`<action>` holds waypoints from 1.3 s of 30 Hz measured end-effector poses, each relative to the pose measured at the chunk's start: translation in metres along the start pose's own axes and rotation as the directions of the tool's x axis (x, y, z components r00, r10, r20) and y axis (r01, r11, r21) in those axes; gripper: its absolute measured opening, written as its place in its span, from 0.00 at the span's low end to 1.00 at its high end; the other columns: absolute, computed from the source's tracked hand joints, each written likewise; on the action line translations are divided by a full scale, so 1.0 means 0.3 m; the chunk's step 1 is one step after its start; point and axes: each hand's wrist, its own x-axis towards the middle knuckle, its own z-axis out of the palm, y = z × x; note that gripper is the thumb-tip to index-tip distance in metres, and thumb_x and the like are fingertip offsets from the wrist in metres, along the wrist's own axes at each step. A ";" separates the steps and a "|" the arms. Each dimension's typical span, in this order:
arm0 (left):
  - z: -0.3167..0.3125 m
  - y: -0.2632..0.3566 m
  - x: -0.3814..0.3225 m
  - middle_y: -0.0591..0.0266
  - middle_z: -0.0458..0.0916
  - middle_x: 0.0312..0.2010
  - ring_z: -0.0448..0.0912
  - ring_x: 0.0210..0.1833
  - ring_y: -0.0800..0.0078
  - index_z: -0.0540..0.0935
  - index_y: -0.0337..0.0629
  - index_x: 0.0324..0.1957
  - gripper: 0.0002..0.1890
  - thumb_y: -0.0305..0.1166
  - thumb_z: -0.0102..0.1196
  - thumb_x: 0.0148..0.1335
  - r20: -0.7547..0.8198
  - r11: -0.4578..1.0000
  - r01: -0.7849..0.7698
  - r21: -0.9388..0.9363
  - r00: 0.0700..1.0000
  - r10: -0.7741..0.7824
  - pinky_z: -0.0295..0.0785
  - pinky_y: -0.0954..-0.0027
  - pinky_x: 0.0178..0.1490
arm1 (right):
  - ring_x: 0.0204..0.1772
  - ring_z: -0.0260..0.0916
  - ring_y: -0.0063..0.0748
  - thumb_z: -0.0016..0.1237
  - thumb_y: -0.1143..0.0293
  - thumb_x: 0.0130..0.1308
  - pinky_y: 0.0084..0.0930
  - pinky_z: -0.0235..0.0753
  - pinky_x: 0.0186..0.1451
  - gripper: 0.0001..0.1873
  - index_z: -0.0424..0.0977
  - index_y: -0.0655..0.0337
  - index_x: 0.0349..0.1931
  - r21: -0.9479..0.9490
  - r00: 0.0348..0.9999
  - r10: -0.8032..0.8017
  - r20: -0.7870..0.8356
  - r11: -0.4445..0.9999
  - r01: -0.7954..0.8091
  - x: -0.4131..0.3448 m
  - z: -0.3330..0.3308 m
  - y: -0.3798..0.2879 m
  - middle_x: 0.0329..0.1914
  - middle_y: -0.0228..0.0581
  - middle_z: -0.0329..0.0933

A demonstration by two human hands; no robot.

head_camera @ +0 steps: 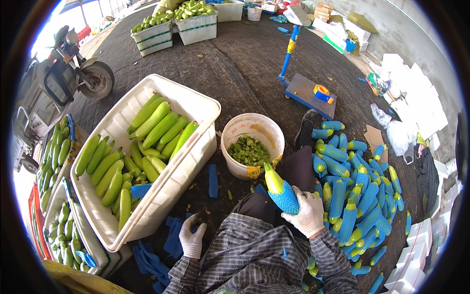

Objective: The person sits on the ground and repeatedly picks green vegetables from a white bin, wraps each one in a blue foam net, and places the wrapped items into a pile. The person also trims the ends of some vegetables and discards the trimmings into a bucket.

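My right hand [304,212], in a white knit glove, grips a green zucchini [273,180] whose lower part is covered by a blue foam net sleeve [285,200]; its stem end points up and left. My left hand [193,235], gloved alike, holds nothing and has its fingers apart, close to loose flat blue sleeves [173,237] on the floor. Bare zucchinis [154,119] fill much of a large white plastic tub [191,183] at left. A white bucket [235,163] with cut green stem pieces [249,150] stands ahead. Many sleeved zucchinis [336,200] lie heaped at my right.
A blue platform scale [304,96] with tape rolls [321,92] on it stands ahead to the right. More crates of zucchinis [156,38] are at the back and at the far left. A three-wheeled vehicle [58,73] is at the upper left. White foam boxes [415,239] line the right side.
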 end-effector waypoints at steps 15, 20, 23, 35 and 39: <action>0.492 -0.323 0.657 0.41 0.83 0.59 0.83 0.61 0.44 0.80 0.41 0.66 0.26 0.39 0.65 0.70 -0.149 0.810 0.112 0.576 0.988 -0.031 0.79 0.50 0.63 | 0.63 0.75 0.56 0.76 0.57 0.42 0.50 0.73 0.68 0.54 0.70 0.64 0.73 -0.401 0.801 0.591 -0.098 0.713 -0.575 -0.287 -0.242 0.384 0.59 0.57 0.77; 0.570 -0.346 0.691 0.47 0.85 0.48 0.84 0.55 0.44 0.85 0.40 0.51 0.16 0.37 0.68 0.67 -0.215 0.787 0.202 0.583 0.973 -0.090 0.79 0.48 0.58 | 0.73 0.71 0.59 0.72 0.67 0.51 0.48 0.73 0.74 0.45 0.70 0.63 0.73 -0.371 0.785 0.552 -0.283 0.692 -0.620 -0.370 -0.322 0.379 0.73 0.58 0.72; 0.494 -0.329 0.599 0.51 0.86 0.44 0.86 0.50 0.52 0.86 0.37 0.47 0.11 0.27 0.69 0.63 -0.027 0.908 -0.159 0.388 0.983 0.184 0.80 0.57 0.56 | 0.62 0.82 0.53 0.68 0.71 0.60 0.42 0.81 0.65 0.23 0.83 0.68 0.56 0.264 0.898 0.440 0.003 0.866 -0.425 -0.176 -0.209 0.119 0.59 0.55 0.83; 0.255 0.282 0.079 0.53 0.88 0.57 0.86 0.60 0.64 0.88 0.35 0.54 0.20 0.13 0.68 0.59 0.296 0.952 -0.294 -0.088 0.904 0.307 0.81 0.67 0.64 | 0.52 0.84 0.43 0.64 0.65 0.67 0.36 0.85 0.56 0.27 0.79 0.59 0.66 0.572 0.956 -0.292 0.022 0.788 0.228 0.072 0.133 -0.301 0.53 0.42 0.86; 0.286 0.340 -0.071 0.38 0.59 0.82 0.67 0.80 0.48 0.51 0.43 0.85 0.55 0.16 0.71 0.62 0.412 0.620 0.246 -0.745 0.901 0.137 0.70 0.53 0.77 | 0.49 0.88 0.45 0.63 0.79 0.64 0.32 0.88 0.52 0.19 0.83 0.65 0.57 0.731 0.994 0.061 -0.093 0.682 0.027 -0.018 0.137 -0.335 0.50 0.48 0.87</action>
